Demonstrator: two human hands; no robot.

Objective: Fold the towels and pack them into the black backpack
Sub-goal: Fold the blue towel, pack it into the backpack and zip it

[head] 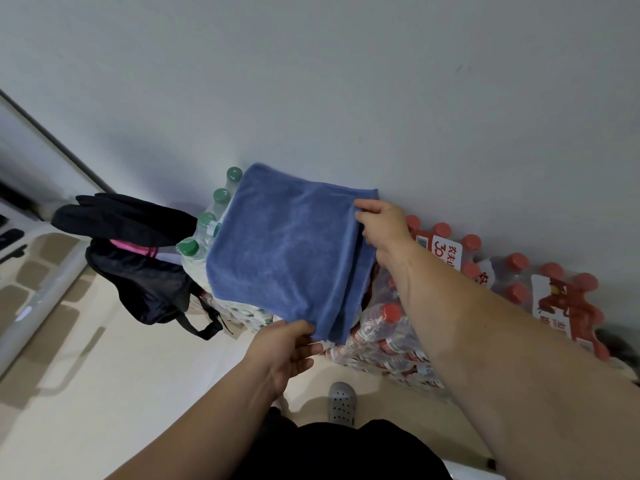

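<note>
1. The blue towel (291, 251), folded double, lay spread over shrink-wrapped packs of water bottles against the wall.
2. The left hand (287, 355) pinched the towel's near corner at 6 o'clock, its grip pressed together on the cloth.
3. The right hand (384, 226) pinched the folded edge at 3 o'clock, its grip likewise pressed on the cloth.
4. The black backpack (138, 258) sat open on the floor at 9 o'clock of the towel, beside the green-capped bottles (207, 223); the red-capped bottles (485, 271) extended toward 4 o'clock.
</note>
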